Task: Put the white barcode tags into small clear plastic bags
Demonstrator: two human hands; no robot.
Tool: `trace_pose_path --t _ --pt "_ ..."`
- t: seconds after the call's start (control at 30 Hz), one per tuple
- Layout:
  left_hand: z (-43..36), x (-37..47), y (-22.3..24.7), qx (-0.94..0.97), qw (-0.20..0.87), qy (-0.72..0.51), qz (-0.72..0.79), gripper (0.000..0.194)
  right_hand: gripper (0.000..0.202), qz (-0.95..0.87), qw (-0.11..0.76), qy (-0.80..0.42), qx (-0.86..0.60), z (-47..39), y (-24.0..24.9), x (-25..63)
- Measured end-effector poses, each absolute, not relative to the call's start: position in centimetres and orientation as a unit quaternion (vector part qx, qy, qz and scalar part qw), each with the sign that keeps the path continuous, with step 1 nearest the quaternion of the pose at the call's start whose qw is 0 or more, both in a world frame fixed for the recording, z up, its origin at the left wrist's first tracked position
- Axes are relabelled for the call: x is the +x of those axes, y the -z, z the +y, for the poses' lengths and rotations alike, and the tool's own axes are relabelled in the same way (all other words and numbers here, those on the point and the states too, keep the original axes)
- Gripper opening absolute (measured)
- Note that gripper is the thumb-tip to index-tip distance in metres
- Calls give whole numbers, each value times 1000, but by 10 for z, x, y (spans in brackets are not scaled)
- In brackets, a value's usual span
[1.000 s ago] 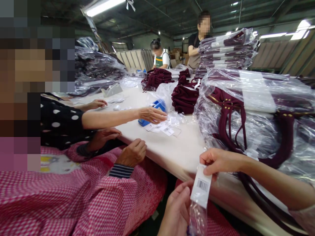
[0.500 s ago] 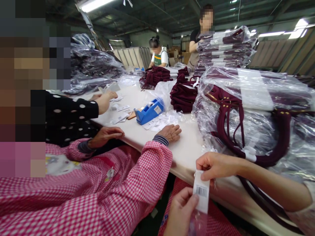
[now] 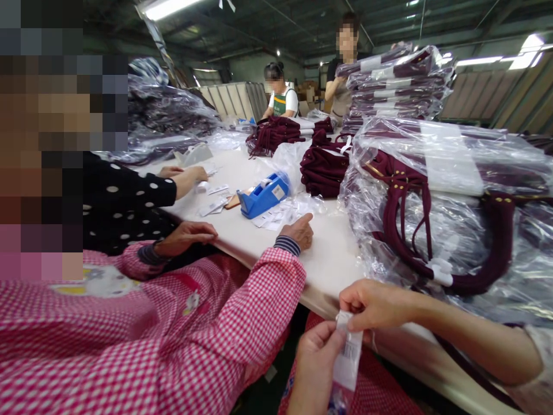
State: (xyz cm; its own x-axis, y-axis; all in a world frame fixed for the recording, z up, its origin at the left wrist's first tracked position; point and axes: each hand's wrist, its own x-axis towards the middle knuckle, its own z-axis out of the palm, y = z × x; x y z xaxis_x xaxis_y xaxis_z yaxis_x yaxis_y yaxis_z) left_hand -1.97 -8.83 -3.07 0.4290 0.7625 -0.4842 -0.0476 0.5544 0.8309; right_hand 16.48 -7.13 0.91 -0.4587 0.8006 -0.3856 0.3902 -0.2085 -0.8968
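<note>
My left hand point(image 3: 315, 357) pinches a white barcode tag point(image 3: 347, 369) between thumb and fingers, along its left edge. The tag's top end is gripped by my right hand point(image 3: 374, 305), just beyond the table edge. The barcode is partly covered by my left thumb. Something clear and shiny hangs below the tag, too cut off to name. Beyond my right hand, a dark red bag point(image 3: 397, 216) with thick handles lies in clear plastic on the table.
A neighbour in pink gingham sleeves rests a hand point(image 3: 298, 231) on the table point(image 3: 334, 242), by a blue tape dispenser point(image 3: 263, 196) and loose white tags point(image 3: 272, 218). Wrapped bags point(image 3: 395, 86) are stacked behind. Another person's polka-dot sleeve point(image 3: 129, 187) reaches in from the left.
Both my hands have lowered slightly with the tag, and my left thumb has slid up over the barcode. The neighbour's hand on the table has curled, with one finger pointing.
</note>
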Motion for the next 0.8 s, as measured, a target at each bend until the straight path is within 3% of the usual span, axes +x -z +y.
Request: trace_pose_path --t 0.07,0.2,0.3,0.57,0.8 --pt "-85 -20 32 392 745 -276 464 42 3 -643 158 -546 -513 -74 -14 162" --pt "-74 -24 40 379 746 -313 450 39 26 -735 159 -336 -566 -86 -25 151" --pt "-63 -26 44 366 753 -341 427 37 29 -757 145 -292 -567 -93 -22 140" --pt "-36 -26 49 354 735 -415 403 39 37 -778 127 -229 -571 -71 -5 123" --pt "13 -35 13 358 656 -533 396 31 28 -788 247 -294 -480 2 -36 110"
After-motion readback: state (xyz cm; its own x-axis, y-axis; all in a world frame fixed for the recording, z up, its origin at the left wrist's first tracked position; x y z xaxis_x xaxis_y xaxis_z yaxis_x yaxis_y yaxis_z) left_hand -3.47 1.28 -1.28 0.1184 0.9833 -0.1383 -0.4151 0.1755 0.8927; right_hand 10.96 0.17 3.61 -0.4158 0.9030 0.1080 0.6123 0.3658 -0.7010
